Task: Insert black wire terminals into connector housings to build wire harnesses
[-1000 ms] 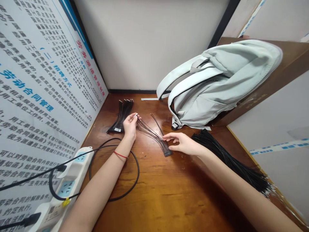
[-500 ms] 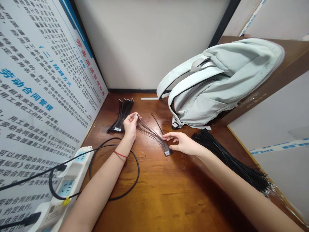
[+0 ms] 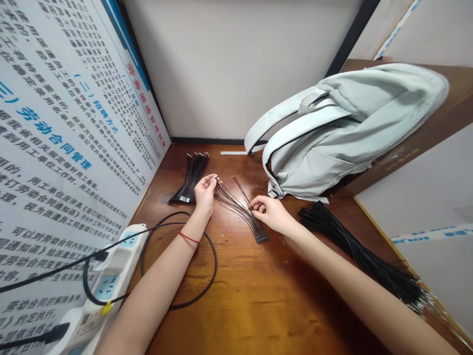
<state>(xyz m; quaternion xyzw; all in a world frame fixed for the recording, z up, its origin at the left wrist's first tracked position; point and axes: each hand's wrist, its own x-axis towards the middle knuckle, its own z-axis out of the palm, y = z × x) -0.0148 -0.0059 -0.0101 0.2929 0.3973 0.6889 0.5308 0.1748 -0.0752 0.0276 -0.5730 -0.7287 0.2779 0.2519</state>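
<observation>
My left hand point(image 3: 205, 193) pinches a small white connector point(image 3: 213, 177) at one end of a wire harness point(image 3: 236, 206). Thin dark wires fan from it to a flat black connector point(image 3: 262, 238) lying on the table. My right hand point(image 3: 266, 211) has thumb and forefinger closed on a loose black wire point(image 3: 241, 189) of that harness, whose free tip points away from me. Beside my left hand lies a pile of similar harnesses point(image 3: 192, 177). A large bundle of black wires point(image 3: 354, 246) rests by my right forearm.
A pale backpack point(image 3: 347, 133) leans against a cardboard box point(image 3: 391, 153) at the right. On the left are a white power strip point(image 3: 121, 261) and a looped black cable point(image 3: 214, 266). A white strip point(image 3: 233, 153) lies at the back of the wooden table point(image 3: 236, 305).
My right hand's fingers have closed on the loose wire and moved slightly off the black connector. The view has shifted a little; my left hand keeps the white connector.
</observation>
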